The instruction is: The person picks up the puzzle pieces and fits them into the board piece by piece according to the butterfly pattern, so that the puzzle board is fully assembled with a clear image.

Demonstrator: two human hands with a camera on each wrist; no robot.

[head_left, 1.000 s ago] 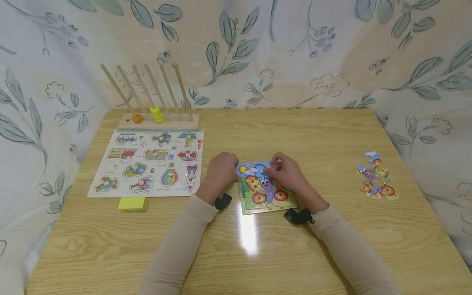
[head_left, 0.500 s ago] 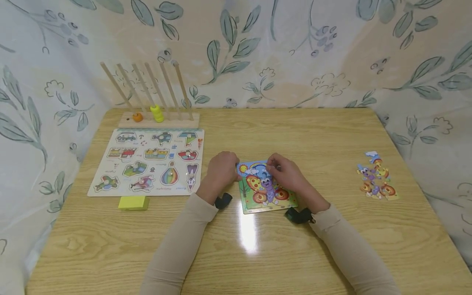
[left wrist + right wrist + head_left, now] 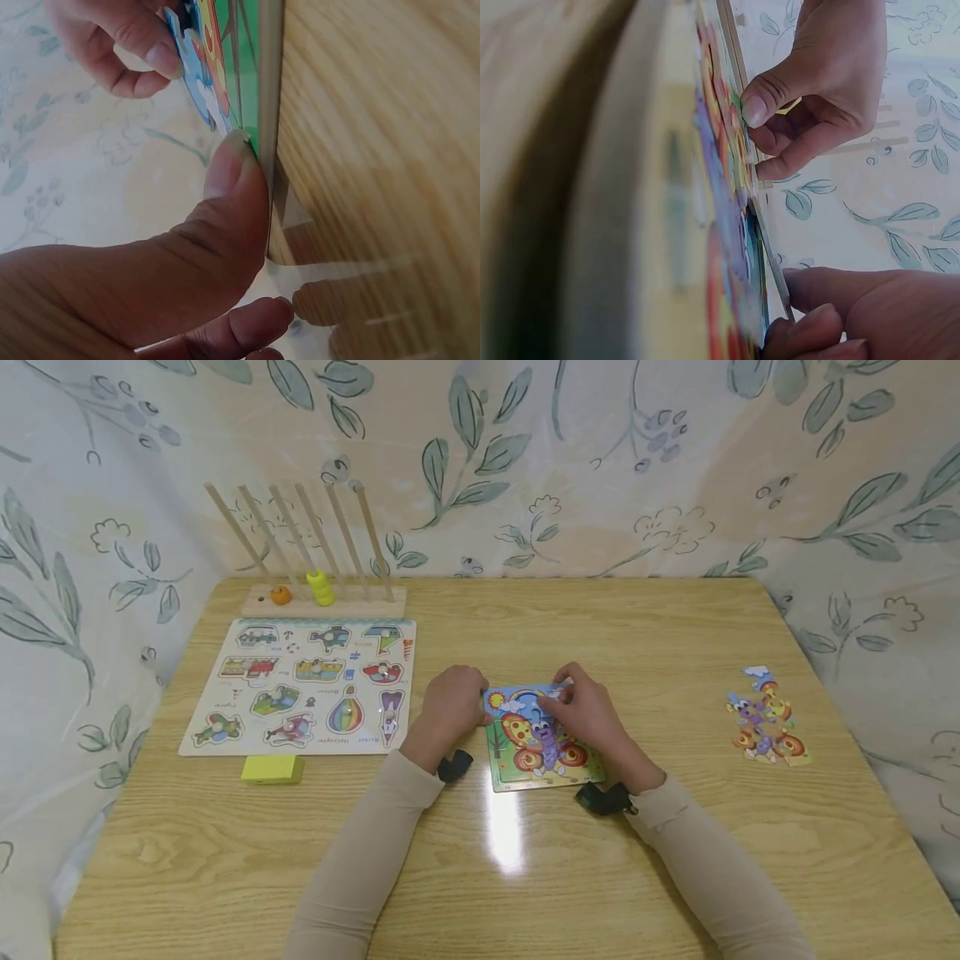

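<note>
A small butterfly jigsaw board (image 3: 517, 787) with a thin rim lies on the table between both hands. At its upper left edge my left hand (image 3: 453, 706) grips the board, the thumb pressing the corner in the left wrist view. My right hand (image 3: 592, 714) is over the upper right part of the board. Its thumb and fingers pinch a blue sky puzzle piece (image 3: 195, 79), which sits lifted and tilted off the board in the left wrist view. The purple butterfly picture fills the board's middle. My right fingers hide part of the upper right corner.
A pegged vehicle puzzle (image 3: 247, 693) lies at the left, with a yellow block (image 3: 272, 769) in front. Behind stands a wooden rod stand (image 3: 375, 608) with orange and yellow beads. Colourful butterfly puzzle pieces (image 3: 765, 718) lie together on the table (image 3: 675, 860) at the right.
My right hand went slightly left over the board, then came back to the right. My left hand keeps its hold. The head view has tilted a little.
</note>
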